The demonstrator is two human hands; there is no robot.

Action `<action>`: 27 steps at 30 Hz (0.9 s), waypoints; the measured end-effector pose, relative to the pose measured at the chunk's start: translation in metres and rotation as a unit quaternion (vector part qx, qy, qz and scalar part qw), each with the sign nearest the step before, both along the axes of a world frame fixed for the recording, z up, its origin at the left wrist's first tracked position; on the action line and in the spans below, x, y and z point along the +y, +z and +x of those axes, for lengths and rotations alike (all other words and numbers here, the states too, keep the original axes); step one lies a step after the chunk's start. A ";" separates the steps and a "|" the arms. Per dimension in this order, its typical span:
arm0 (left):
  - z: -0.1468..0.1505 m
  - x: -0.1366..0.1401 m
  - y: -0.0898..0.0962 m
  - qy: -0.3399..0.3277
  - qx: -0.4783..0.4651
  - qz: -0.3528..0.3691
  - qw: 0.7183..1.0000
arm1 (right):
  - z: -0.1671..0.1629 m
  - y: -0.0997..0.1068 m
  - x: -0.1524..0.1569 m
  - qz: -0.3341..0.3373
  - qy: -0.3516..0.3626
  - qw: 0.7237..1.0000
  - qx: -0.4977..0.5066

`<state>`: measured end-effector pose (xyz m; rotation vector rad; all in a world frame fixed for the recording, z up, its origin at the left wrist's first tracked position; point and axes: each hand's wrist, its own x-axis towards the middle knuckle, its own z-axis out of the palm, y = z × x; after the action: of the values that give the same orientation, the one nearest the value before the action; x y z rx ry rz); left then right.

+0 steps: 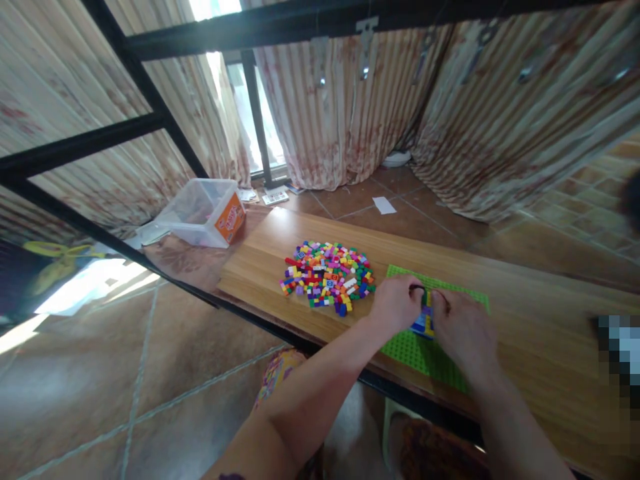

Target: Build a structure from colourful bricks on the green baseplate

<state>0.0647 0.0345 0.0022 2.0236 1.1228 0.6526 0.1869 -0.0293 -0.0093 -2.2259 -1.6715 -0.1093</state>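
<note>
One clear plastic bin (197,227) stands on the floor (100,373) at the far left, its orange label (231,219) visible and its contents too hazy to name. Right of it runs the wooden bench (255,250), its right end cut off from sight. On its left part lies a spread heap of small coloured bricks (330,277); those underneath are buried. Farther right sits a green studded baseplate (415,353), partly covered from view. The person's left hand (399,303) comes in over its left side, fingers bent toward a small blue-and-yellow brick build (424,325) between both hands, over the baseplate; whether it is seated there I can't tell. Its upper part is half lost among the fingers. The right hand (465,327) is close at the build's right, most of its fingers hidden. Whether either hand's fingers grip or merely touch it, I can't tell. At the right edge, a pixelated object (620,343) is cut off and unreadable.
</note>
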 end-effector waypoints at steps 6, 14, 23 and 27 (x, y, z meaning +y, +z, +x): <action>-0.007 -0.002 0.003 0.005 -0.003 0.010 1.000 | 0.003 0.000 0.000 -0.008 -0.014 0.999 -0.030; -0.064 0.026 0.020 0.101 0.029 0.067 0.992 | 0.012 0.000 -0.001 -0.038 -0.046 0.998 -0.028; -0.149 0.050 0.027 0.195 0.232 0.053 0.951 | 0.016 -0.004 -0.002 -0.024 -0.033 0.999 -0.008; -0.155 0.048 0.027 0.185 0.255 0.058 0.947 | 0.016 -0.005 -0.001 -0.027 -0.042 0.999 -0.009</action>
<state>-0.0899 0.0825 0.0288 2.1660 1.8383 0.3806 0.2028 -0.0307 -0.0139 -2.3428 -1.6082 -0.1058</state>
